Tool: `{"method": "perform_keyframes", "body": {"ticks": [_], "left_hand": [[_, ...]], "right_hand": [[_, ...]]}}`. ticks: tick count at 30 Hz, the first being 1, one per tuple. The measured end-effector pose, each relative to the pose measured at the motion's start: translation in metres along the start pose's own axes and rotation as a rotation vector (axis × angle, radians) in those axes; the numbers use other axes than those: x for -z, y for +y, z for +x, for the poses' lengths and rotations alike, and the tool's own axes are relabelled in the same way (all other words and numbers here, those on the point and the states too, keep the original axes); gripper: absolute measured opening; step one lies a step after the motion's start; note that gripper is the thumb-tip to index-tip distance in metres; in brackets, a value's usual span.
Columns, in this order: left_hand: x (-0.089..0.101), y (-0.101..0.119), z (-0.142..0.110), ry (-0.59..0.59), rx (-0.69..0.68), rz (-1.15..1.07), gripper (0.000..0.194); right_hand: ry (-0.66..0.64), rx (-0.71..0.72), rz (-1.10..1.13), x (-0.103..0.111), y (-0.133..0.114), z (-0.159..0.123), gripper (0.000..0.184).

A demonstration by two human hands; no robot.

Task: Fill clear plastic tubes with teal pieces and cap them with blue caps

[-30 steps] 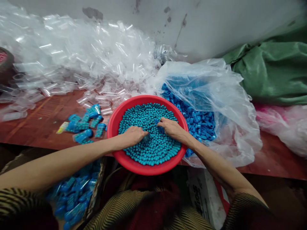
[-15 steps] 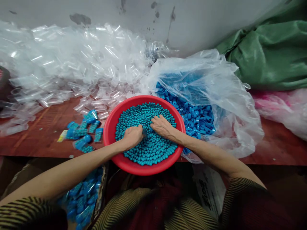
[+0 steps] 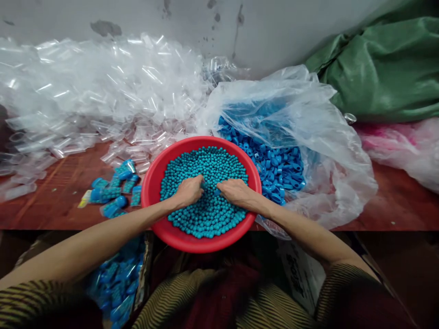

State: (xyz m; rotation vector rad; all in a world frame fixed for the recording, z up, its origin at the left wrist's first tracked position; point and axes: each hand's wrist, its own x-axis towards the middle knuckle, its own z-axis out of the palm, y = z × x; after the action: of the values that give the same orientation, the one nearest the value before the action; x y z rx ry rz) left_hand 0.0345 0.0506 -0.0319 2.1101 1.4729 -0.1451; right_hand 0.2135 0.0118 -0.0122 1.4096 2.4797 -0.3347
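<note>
A red plastic basin (image 3: 202,246) full of small turquoise beads (image 3: 212,217) sits at the table's front edge. Over the beads, my left hand (image 3: 190,190) is closed; the edge of what looks like a clear plastic tube shows at its fingertips, the rest hidden by the fingers. My right hand (image 3: 236,191) faces it a short gap away, thumb and fingers pinched together. At that pinch a small bit of blue shows, apparently a blue cap, mostly covered. Left of the basin lie several bead-filled tubes with blue caps (image 3: 115,192).
Clear empty tubes (image 3: 113,91) are heaped along the wall. A clear plastic bag (image 3: 343,169) spills loose blue caps (image 3: 277,169) right of the basin. Green fabric (image 3: 387,73) lies at the back right. Below the table, a box holds filled tubes (image 3: 118,283).
My right hand has gone from spread fingers on the beads to a pinch. My left hand stays closed at nearly the same spot. The view has shifted slightly.
</note>
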Motion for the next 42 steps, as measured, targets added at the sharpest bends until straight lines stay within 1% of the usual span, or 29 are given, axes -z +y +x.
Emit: {"method": "perform_keyframes", "body": {"ticks": [2, 4, 6, 7, 9, 10, 11, 13, 16, 17, 18, 20, 21, 22, 23, 24, 26, 27, 29, 32, 35, 37, 39, 42], "left_hand": [[0.007, -0.009, -0.002, -0.024, 0.030, -0.049, 0.026], [0.015, -0.012, -0.004, -0.059, 0.062, -0.116, 0.023], [0.021, -0.010, -0.005, -0.076, 0.108, -0.304, 0.021], [0.023, -0.008, -0.005, -0.063, 0.136, -0.437, 0.020], [0.022, -0.001, -0.004, 0.003, 0.196, -0.685, 0.018], [0.020, 0.002, -0.002, 0.036, 0.225, -0.752, 0.018], [0.017, 0.004, -0.001, 0.057, 0.245, -0.767, 0.018], [0.012, 0.006, 0.002, 0.057, 0.278, -0.730, 0.020], [0.007, 0.001, 0.001, 0.013, 0.322, -0.639, 0.028], [0.006, -0.002, -0.001, 0.006, 0.322, -0.588, 0.031], [0.006, -0.005, -0.005, 0.020, 0.294, -0.493, 0.034], [0.008, -0.010, -0.014, 0.097, 0.154, -0.179, 0.039], [0.009, -0.011, -0.017, 0.129, 0.049, 0.007, 0.041], [0.009, -0.012, -0.020, 0.137, -0.065, 0.178, 0.042], [0.009, -0.012, -0.022, 0.112, -0.170, 0.308, 0.041], [0.009, -0.012, -0.022, 0.059, -0.251, 0.380, 0.039], [0.007, -0.010, -0.020, -0.054, -0.354, 0.450, 0.031], [0.006, -0.009, -0.018, -0.081, -0.372, 0.467, 0.028], [0.005, -0.005, -0.014, -0.097, -0.351, 0.460, 0.027], [0.007, -0.002, -0.012, -0.143, -0.227, 0.365, 0.028], [0.013, -0.002, -0.014, -0.189, -0.105, 0.285, 0.030], [0.014, -0.003, -0.013, -0.189, -0.045, 0.235, 0.026], [0.010, 0.000, -0.006, -0.177, 0.015, 0.153, 0.021], [-0.004, 0.011, 0.014, -0.158, 0.091, -0.036, 0.017]], "right_hand": [[0.044, -0.072, 0.035, 0.003, 0.004, -0.003, 0.023], [0.088, -0.126, 0.088, 0.007, 0.005, -0.004, 0.022], [0.119, -0.156, 0.142, 0.009, 0.005, -0.004, 0.021], [0.132, -0.166, 0.163, 0.010, 0.005, -0.003, 0.021], [0.148, -0.182, 0.187, 0.011, 0.005, -0.002, 0.021], [0.153, -0.188, 0.194, 0.011, 0.006, -0.001, 0.021], [0.155, -0.192, 0.197, 0.010, 0.006, -0.001, 0.022], [0.148, -0.195, 0.200, 0.009, 0.006, -0.001, 0.022], [0.136, -0.187, 0.202, 0.009, 0.005, -0.002, 0.021], [0.133, -0.182, 0.202, 0.010, 0.005, -0.003, 0.021], [0.127, -0.179, 0.200, 0.010, 0.004, -0.003, 0.021], [0.116, -0.172, 0.195, 0.011, 0.003, -0.003, 0.021], [0.111, -0.170, 0.193, 0.011, 0.002, -0.003, 0.021], [0.109, -0.172, 0.193, 0.011, 0.002, -0.003, 0.021], [0.110, -0.175, 0.196, 0.010, 0.002, -0.003, 0.021], [0.113, -0.180, 0.202, 0.010, 0.002, -0.003, 0.022], [0.126, -0.182, 0.226, 0.009, 0.003, -0.002, 0.023], [0.138, -0.171, 0.241, 0.008, 0.004, -0.001, 0.024], [0.164, -0.131, 0.267, 0.006, 0.005, 0.000, 0.022], [0.176, -0.111, 0.255, 0.001, 0.007, 0.001, 0.017], [0.164, -0.176, 0.182, -0.003, 0.005, 0.001, 0.018], [0.157, -0.207, 0.134, -0.003, 0.003, 0.001, 0.020], [0.146, -0.243, 0.103, -0.002, 0.000, 0.001, 0.022], [0.129, -0.353, 0.083, 0.001, -0.002, 0.002, 0.025]]}}
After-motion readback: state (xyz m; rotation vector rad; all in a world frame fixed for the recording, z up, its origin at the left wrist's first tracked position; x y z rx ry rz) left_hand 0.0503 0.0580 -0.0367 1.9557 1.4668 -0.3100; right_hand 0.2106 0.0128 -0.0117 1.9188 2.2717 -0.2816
